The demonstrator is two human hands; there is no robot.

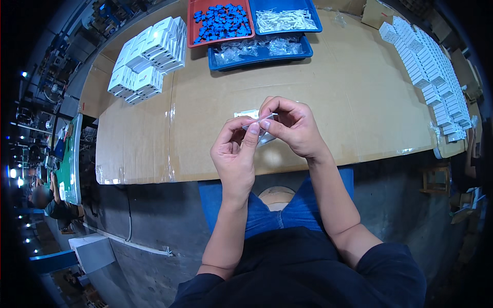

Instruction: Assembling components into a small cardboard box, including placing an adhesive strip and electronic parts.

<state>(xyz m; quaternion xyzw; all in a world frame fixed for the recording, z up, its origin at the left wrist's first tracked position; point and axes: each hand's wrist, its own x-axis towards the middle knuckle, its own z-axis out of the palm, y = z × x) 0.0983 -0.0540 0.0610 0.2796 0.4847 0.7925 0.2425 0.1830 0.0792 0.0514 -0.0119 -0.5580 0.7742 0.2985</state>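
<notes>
While both hands meet above the cardboard table (334, 102), the left hand (234, 154) and right hand (292, 126) pinch a small clear bag (252, 123) — fingertips closed on it — trays beyond.

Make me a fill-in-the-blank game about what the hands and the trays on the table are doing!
1. Both hands, the left hand and the right hand, pinch one small clear ____ between them.
2. The red tray holds small ____ coloured parts.
3. The stack of white boxes lies to the ____ of the red tray.
4. The table is covered with brown ____.

Missing words: bag; blue; left; cardboard
</notes>
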